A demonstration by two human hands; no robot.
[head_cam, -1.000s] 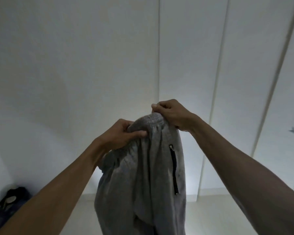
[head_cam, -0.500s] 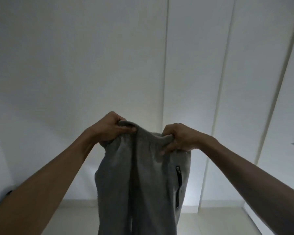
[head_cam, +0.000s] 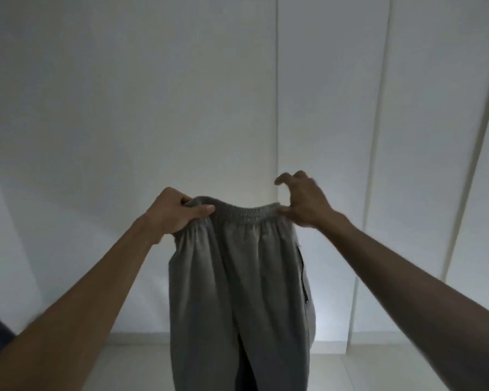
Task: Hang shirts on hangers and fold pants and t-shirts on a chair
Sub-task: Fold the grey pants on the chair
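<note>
Pants (head_cam: pixel 237 277) could sag and twist, since only the left hand (head_cam: pixel 171 211) grips the waistband (right hand (head_cam: pixel 304 203) merely pinches it, fingers splayed).

1. Overall light: dim, grey, even; low colour.
2. Brightest patch: a pale glow on the wardrobe door (head_cam: pixel 316 314) low behind the grey sweatpants (head_cam: pixel 237 292), below the right hand (head_cam: pixel 305 204).
3. Shadows: soft diagonal shade on the wall (head_cam: pixel 68 136) left of the left hand (head_cam: pixel 172 213).
4. Blur: right hand's raised fingers smeared; both forearms soft toward the bottom corners.
5. Distortion: door seams lean outward to the right of the right hand.
6. Glare: none seen.
</note>
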